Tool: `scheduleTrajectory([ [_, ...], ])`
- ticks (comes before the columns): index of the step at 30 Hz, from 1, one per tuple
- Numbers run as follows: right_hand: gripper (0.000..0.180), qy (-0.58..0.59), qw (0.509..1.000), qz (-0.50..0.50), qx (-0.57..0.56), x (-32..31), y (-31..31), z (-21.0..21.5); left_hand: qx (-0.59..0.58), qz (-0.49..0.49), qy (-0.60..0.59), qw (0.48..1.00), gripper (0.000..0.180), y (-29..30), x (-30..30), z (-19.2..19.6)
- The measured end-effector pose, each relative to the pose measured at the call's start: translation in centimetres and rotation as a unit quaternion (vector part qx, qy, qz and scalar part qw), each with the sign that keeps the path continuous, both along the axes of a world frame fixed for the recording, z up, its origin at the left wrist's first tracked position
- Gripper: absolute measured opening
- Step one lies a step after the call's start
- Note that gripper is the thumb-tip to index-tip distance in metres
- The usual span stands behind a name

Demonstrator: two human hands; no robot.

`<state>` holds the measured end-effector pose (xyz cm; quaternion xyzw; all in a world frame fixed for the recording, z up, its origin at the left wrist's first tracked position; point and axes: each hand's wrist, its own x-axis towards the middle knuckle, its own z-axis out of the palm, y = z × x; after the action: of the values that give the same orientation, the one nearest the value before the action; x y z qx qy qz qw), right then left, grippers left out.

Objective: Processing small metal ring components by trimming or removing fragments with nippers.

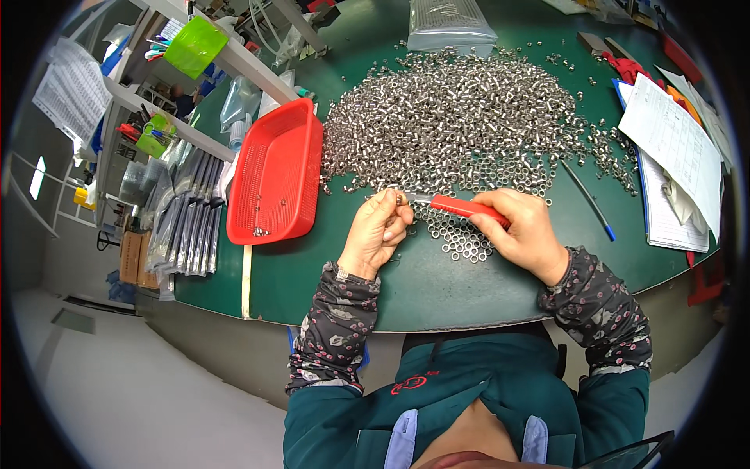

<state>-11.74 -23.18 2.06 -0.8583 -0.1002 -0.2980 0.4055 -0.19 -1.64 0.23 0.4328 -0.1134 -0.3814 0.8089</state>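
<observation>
My left hand [373,233] is closed, pinching a small metal ring [401,199] between thumb and fingertips. In my right hand [522,233] lies a red-handled utility knife [462,208], its pale metal end pointing left and meeting the ring. Whether the tip sits inside the ring or against its edge, I cannot tell. Just beyond both hands spreads a wide heap of small shiny metal rings [461,109]. A single layer of loose rings [467,241] lies on the green table [437,293] under the knife.
A red plastic basket [311,168] with a few metal pieces stands to the left. Behind the heap lies a plastic-wrapped stack [451,25]. A blue-tipped pen [590,202] and papers on a clipboard [678,152] are at the right. Bagged dark parts [187,215] sit far left.
</observation>
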Motion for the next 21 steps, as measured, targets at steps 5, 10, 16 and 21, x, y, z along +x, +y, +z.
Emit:
scheduleTrajectory([
  [5,0.016,0.02,0.999,0.023,0.012,0.09,0.16,-0.26,-0.006,-0.004,0.006,1.0,0.023,0.08,0.01,-0.01],
  [10,0.017,0.031,0.999,0.031,0.018,0.13,0.13,-0.32,0.0,-0.018,0.005,1.0,0.023,0.06,0.0,-0.18],
  [16,0.018,-0.06,0.995,-0.026,-0.069,0.04,0.29,0.12,-0.007,-0.026,0.007,1.0,0.024,-0.06,0.1,-0.17],
  [21,0.017,-0.077,0.994,-0.082,-0.013,0.35,-0.49,0.29,0.002,-0.013,0.034,0.999,0.028,0.09,0.11,-0.25],
])
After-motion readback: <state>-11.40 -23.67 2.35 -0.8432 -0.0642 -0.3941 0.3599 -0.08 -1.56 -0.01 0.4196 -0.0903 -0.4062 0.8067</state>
